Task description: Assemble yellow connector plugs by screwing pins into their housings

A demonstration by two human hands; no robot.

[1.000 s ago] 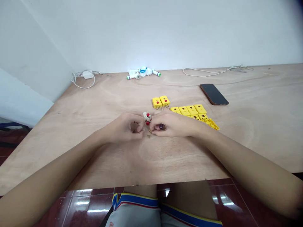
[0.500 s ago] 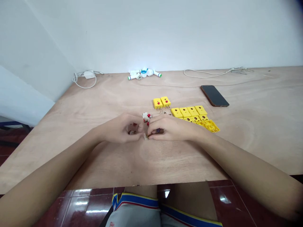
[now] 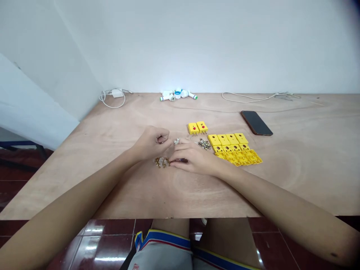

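L fingers [image 3: 157,139] curling into a loose fist, nothing showing inside; can't tell if holding anything. R fingers [image 3: 180,159] lying low & narrow over a dark bit [image 3: 183,160], grip unclear. Brass-and-clear parts [image 3: 161,162] sitting in a loose heap on the table, just beside L hand [image 3: 149,144], w/ a small white piece [image 3: 176,141] btwn the hands. Metal screws [image 3: 204,144] heaping nr R hand [image 3: 197,159], then yellow plastic housings [image 3: 225,140] & flat shells [image 3: 239,158] w/ round holes. Plywood top [image 3: 84,180] showing smooth, pale grain. Risk: tiny slick brass bits rolling or scattering if knocked by R hand; shells sliding out of rows.
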